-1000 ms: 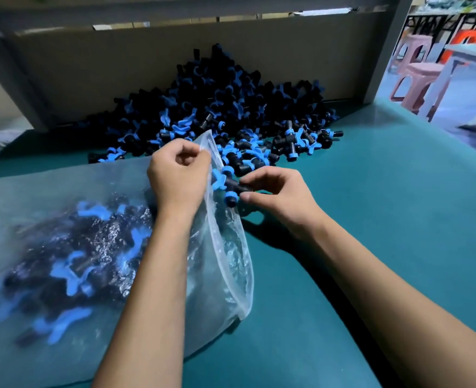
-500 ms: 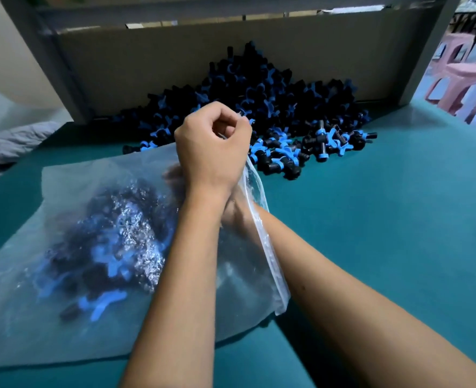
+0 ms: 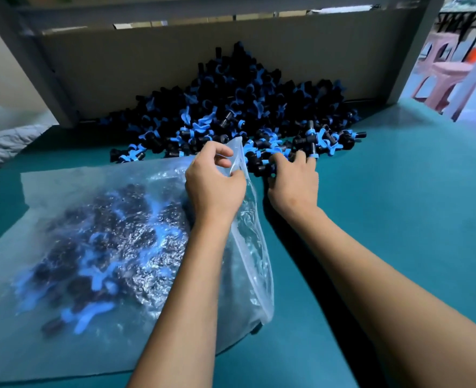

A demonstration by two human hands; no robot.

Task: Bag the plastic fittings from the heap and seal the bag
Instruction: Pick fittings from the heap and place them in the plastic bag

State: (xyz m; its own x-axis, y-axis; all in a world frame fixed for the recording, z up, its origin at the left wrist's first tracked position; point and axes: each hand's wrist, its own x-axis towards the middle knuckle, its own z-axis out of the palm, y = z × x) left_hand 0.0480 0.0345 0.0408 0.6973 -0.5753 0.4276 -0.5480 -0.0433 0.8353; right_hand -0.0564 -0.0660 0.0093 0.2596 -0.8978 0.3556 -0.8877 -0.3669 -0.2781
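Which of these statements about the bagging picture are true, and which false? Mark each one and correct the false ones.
1. The left hand pinches the bag at its mouth. True.
2. The right hand is inside the bag. False: it reaches into the near edge of the heap, outside the bag.
3. The bag already holds fittings. True.
4. The heap's fittings are red and white. False: they are black and blue.
5. The bag stands upright. False: it lies on the teal table.
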